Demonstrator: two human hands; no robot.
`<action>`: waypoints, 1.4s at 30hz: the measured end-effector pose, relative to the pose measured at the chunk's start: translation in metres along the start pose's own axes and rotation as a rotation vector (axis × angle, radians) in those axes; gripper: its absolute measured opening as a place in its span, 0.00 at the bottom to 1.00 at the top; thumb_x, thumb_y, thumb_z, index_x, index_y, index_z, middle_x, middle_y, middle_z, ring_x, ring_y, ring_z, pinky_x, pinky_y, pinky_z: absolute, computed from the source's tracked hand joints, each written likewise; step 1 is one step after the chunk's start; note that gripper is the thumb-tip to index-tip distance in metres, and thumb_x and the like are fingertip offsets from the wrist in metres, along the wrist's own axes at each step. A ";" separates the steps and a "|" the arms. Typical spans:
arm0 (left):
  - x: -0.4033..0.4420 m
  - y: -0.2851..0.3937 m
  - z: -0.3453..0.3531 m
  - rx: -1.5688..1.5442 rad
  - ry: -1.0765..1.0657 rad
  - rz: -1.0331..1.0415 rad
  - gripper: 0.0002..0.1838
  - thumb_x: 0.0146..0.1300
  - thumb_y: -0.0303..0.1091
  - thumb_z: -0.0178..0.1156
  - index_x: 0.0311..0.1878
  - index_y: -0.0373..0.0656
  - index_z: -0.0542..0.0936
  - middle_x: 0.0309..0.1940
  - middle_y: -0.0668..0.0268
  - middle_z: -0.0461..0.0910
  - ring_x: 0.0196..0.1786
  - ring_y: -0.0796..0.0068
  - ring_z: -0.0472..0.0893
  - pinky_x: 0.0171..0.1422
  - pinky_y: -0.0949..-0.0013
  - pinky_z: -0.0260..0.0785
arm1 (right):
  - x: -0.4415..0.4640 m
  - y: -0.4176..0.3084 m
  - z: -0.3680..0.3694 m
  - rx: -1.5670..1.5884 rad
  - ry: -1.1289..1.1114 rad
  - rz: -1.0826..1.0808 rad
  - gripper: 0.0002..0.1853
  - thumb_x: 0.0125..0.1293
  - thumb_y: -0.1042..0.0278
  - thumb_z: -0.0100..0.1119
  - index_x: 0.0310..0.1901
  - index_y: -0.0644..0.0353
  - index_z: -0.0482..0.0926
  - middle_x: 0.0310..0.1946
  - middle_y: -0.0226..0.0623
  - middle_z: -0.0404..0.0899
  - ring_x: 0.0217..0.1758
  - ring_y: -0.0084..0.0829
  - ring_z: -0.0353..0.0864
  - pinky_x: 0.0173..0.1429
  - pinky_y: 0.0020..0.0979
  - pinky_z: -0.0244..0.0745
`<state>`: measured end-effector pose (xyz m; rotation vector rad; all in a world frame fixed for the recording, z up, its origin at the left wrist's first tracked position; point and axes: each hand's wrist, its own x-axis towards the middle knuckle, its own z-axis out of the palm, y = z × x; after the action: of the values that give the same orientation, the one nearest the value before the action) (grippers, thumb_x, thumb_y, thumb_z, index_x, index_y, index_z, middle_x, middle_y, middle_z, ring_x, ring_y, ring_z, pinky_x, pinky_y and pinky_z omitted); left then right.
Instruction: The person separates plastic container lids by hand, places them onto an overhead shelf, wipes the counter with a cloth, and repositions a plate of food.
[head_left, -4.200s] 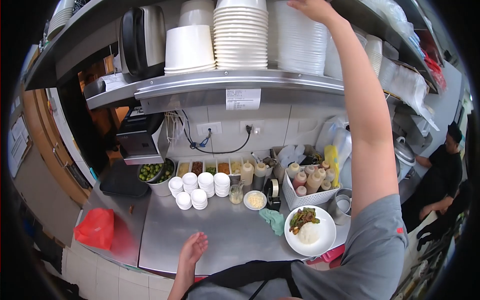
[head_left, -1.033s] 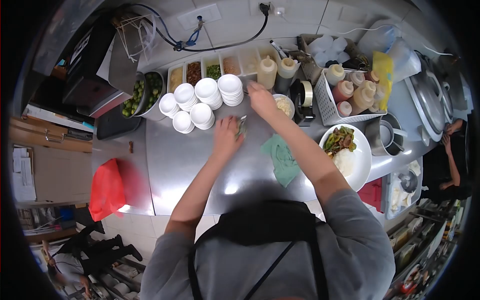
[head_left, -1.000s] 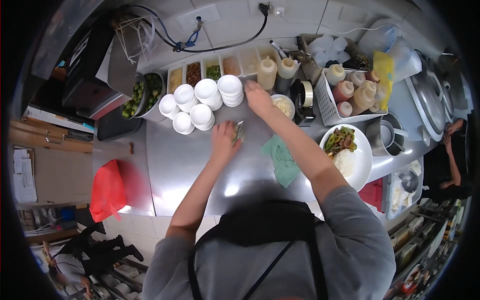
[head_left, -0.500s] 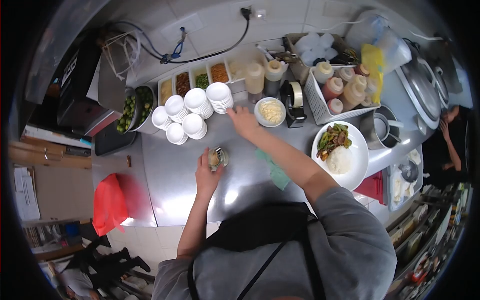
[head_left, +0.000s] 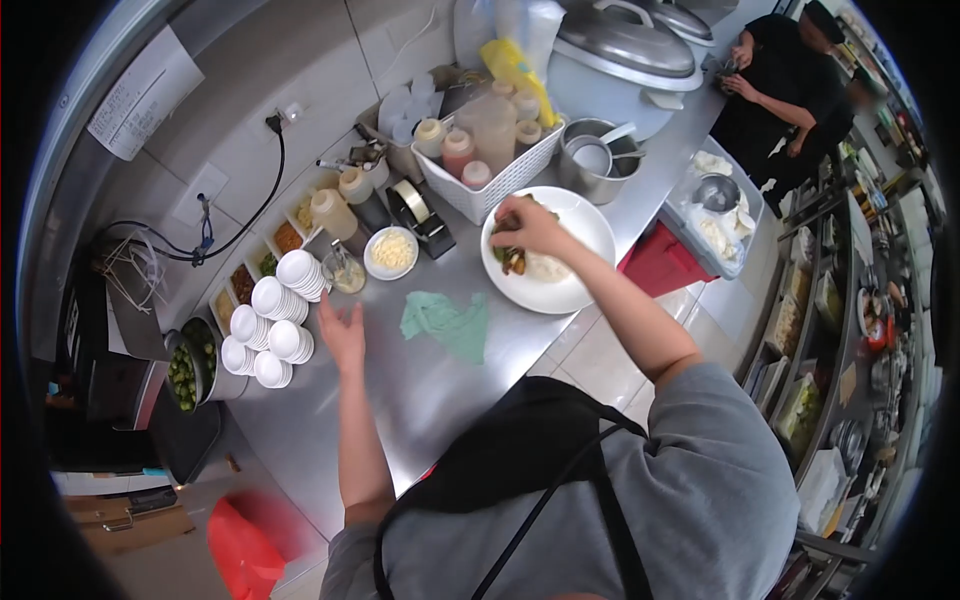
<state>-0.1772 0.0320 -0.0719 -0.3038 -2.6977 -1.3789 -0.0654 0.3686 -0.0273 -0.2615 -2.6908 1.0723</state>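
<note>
My right hand (head_left: 530, 228) is over the white plate (head_left: 588, 222), fingers bent down at the dark meat and green vegetables (head_left: 513, 258); its fingertips are partly hidden. White rice (head_left: 547, 268) lies beside them, partly under my wrist. My left hand (head_left: 343, 328) is empty, fingers apart, just right of the stacked small white dishes (head_left: 290, 342). Behind it stands a small glass jar (head_left: 346, 273). A bowl of pale chopped bits (head_left: 391, 253) sits between the jar and the black tape dispenser (head_left: 428, 225). The green cloth (head_left: 446, 322) lies crumpled on the steel counter (head_left: 400, 393).
A white basket of sauce bottles (head_left: 487, 193) and a steel pot (head_left: 598, 160) stand behind the plate. Seasoning trays (head_left: 243, 283) line the wall. A red bag (head_left: 243, 550) lies at the lower left. At the upper right, a person (head_left: 770, 90) stands beyond a tub (head_left: 712, 215).
The view has swung right. My left hand has let go of the glass jar, which now stands near the bottles. My right hand has moved from beside the stacked dishes to the plate's food.
</note>
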 end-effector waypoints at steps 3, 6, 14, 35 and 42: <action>-0.021 -0.008 0.003 -0.060 0.001 -0.011 0.29 0.52 0.30 0.62 0.58 0.38 0.65 0.55 0.54 0.65 0.45 0.63 0.76 0.46 0.68 0.72 | 0.011 0.051 -0.075 0.280 0.055 0.256 0.21 0.43 0.63 0.70 0.37 0.59 0.71 0.26 0.34 0.75 0.32 0.25 0.75 0.38 0.27 0.70; -0.052 -0.008 0.001 0.002 0.011 -0.004 0.24 0.52 0.30 0.62 0.54 0.38 0.70 0.55 0.55 0.65 0.46 0.63 0.75 0.44 0.69 0.73 | 0.043 0.103 -0.136 -0.094 0.348 0.097 0.22 0.42 0.65 0.69 0.39 0.58 0.70 0.28 0.38 0.75 0.33 0.35 0.76 0.38 0.31 0.71; -0.103 0.036 0.027 0.104 0.015 -0.222 0.17 0.53 0.29 0.61 0.48 0.38 0.75 0.56 0.56 0.65 0.46 0.66 0.76 0.42 0.69 0.73 | 0.172 0.183 -0.162 -0.478 0.200 -0.055 0.14 0.46 0.75 0.56 0.39 0.57 0.73 0.32 0.44 0.76 0.42 0.45 0.74 0.44 0.39 0.70; -0.138 0.123 0.212 -1.046 -0.419 -0.825 0.24 0.55 0.24 0.53 0.56 0.32 0.63 0.50 0.55 0.72 0.50 0.64 0.75 0.56 0.64 0.68 | 0.081 0.109 -0.205 -0.114 0.090 -0.419 0.17 0.52 0.72 0.61 0.46 0.61 0.73 0.43 0.43 0.75 0.45 0.44 0.74 0.47 0.35 0.69; -0.160 0.109 0.149 -1.116 -0.275 -0.917 0.26 0.49 0.22 0.52 0.54 0.29 0.64 0.47 0.53 0.73 0.48 0.63 0.76 0.56 0.63 0.67 | 0.048 0.049 -0.173 0.027 -0.013 -0.414 0.14 0.52 0.72 0.61 0.41 0.63 0.76 0.37 0.44 0.77 0.41 0.41 0.77 0.43 0.32 0.69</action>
<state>0.0030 0.1940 -0.1017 0.8562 -1.8881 -3.1636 -0.0595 0.5286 0.0682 0.2972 -2.5752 0.9788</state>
